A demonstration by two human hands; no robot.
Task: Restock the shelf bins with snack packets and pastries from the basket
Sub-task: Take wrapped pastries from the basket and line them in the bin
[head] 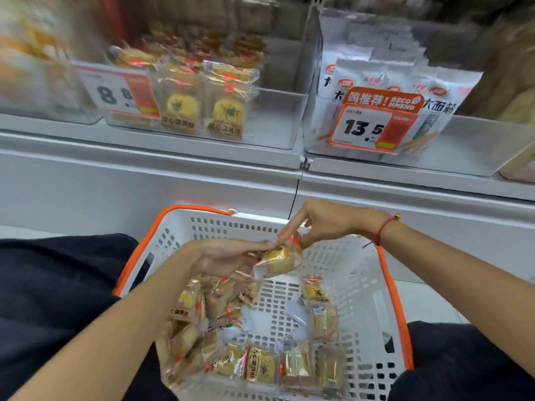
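Both hands' grip on pastry point(278, 260) — wrapper blurred

Bright, even light; blurred upper edges.

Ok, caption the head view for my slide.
Both hands, left hand and right hand, hold a wrapped pastry above the white basket below shelf bins.

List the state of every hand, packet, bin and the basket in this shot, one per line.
left hand: holds a pastry packet from below.
right hand: pinches the top of the same packet.
pastry packet: wrapped, lifted above the basket.
basket: part full, bare floor in the middle.
loose packets: lying jumbled in the basket.
pastry bin: part stocked, right side bare.
white snack bin: stocked with upright packets.
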